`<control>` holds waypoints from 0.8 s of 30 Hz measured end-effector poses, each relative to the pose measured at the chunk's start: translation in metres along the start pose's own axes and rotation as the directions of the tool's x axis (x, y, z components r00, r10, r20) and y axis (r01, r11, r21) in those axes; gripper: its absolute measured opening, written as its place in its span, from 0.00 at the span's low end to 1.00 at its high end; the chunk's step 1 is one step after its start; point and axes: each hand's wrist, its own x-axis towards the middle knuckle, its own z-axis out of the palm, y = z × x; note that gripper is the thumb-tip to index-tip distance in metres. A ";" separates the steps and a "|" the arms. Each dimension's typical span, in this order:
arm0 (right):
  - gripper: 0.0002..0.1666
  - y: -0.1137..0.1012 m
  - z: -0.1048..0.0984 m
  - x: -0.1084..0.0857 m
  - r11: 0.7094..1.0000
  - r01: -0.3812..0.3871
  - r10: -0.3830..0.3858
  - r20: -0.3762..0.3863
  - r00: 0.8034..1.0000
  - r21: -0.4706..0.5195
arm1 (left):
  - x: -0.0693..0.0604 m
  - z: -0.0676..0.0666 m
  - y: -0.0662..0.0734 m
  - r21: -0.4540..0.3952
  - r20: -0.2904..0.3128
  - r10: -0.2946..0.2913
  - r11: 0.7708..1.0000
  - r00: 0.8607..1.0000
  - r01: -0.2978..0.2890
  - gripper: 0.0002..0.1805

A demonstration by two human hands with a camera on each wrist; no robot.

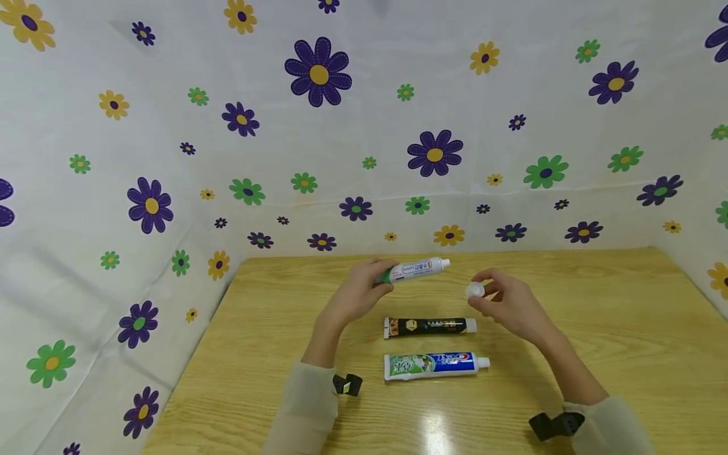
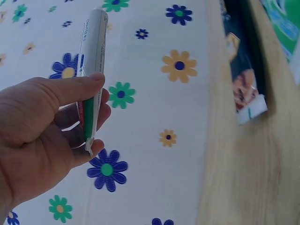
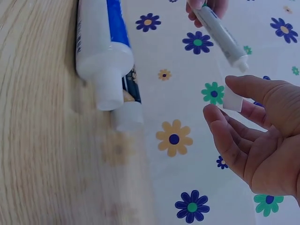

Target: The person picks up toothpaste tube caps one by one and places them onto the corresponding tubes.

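In the head view my left hand grips a white and green toothpaste tube by its rear end, its uncapped nozzle pointing right. My right hand pinches a white cap between thumb and fingers, a short distance to the right of the nozzle and apart from it. The left wrist view shows the thumb of the left hand across the tube. From the right wrist, the cap appears in the right hand, below the nozzle of the tube.
A black tube lies capped on the wooden table, nearer me than the held tube. Closer still lies a green and blue tube, also capped. Behind the table hangs a white flowered cloth, which also covers the left side.
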 end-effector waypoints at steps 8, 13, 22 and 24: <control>0.22 -0.005 -0.001 -0.006 0.998 0.056 -0.056 -0.021 0.998 0.009 | -0.019 -0.006 0.015 -0.022 -0.004 0.107 0.994 0.994 -0.108 0.24; 0.21 -0.010 -0.001 -0.010 0.996 0.084 -0.084 -0.037 0.996 0.010 | -0.028 -0.003 0.016 -0.019 -0.005 0.135 0.991 0.991 -0.135 0.24; 0.20 -0.017 0.004 -0.015 0.984 0.169 -0.165 -0.067 0.984 0.054 | -0.034 0.002 0.020 0.001 -0.012 0.180 0.984 0.984 -0.180 0.24; 0.20 -0.016 0.004 -0.017 0.983 0.178 -0.174 -0.084 0.981 0.042 | -0.033 0.003 0.021 0.001 -0.006 0.194 0.981 0.981 -0.194 0.24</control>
